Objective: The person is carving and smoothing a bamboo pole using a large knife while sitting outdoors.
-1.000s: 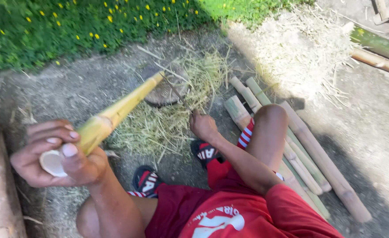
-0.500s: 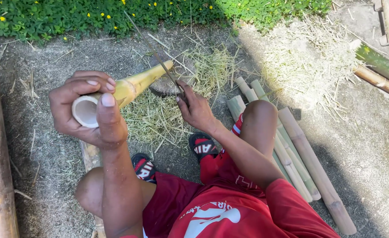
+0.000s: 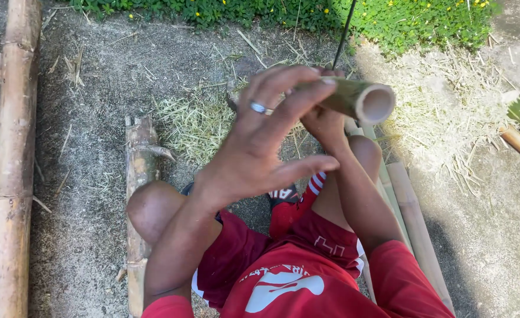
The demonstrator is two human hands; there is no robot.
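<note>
From where I sit, the main worry is the bamboo tube (image 3: 354, 99) slipping. My left hand (image 3: 266, 141) lies across it with fingers spread fairly wide, pressing more than wrapping, so I judge its grip as loose and open-fingered on the tube. My right hand (image 3: 324, 121) sits under and behind the tube, mostly hidden by the left; I cannot tell how far its fingers are closed or whether it holds anything besides the tube. A thin dark rod (image 3: 343, 35) rises from just above the hands toward the top edge of the frame; if it is a blade or tool, a slip of the smooth, round tube could bring it against the fingers, though I cannot make out what it is.

The tube is in the upper middle of the frame, its open end pointing to the upper right. It is hollow, with a pale, cleanly cut rim and a green-yellow waxy skin. Below it lie dry straw-like shavings (image 3: 195, 121), fibrous and loose on gritty grey ground (image 3: 95, 88). A rough split log (image 3: 139, 176) lies under the left knee, thick weathered bamboo poles (image 3: 10, 176) line the left edge, and slimmer cut lengths (image 3: 413, 224) lie at lower right.
</note>
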